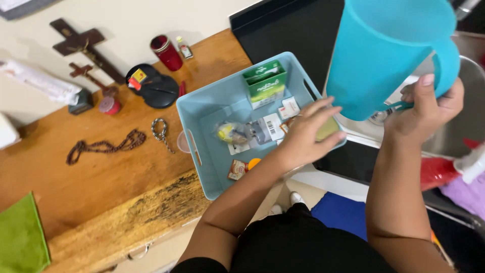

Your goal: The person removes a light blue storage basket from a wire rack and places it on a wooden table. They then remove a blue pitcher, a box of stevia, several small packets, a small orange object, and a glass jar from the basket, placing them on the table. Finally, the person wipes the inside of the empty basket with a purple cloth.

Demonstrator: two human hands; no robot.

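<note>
A large turquoise plastic jug (385,55) is held up over the steel sink (472,101) at the upper right. My right hand (427,108) is closed around the jug's handle. My left hand (305,136) hovers just below and left of the jug, fingers together, pressing a yellow sponge (328,129) near the jug's base. Beneath the left hand sits a light blue plastic basket (202,119) holding a green box (266,83), small packets and a yellow-and-clear wrapped item (230,132).
On the wooden counter (101,177) lie two bead strings (103,146), two wooden crosses (83,45), a red candle jar (166,52), a small bottle (184,48), a black round dish (154,91) and a green cloth (20,237). Red and purple items (454,177) sit at the right.
</note>
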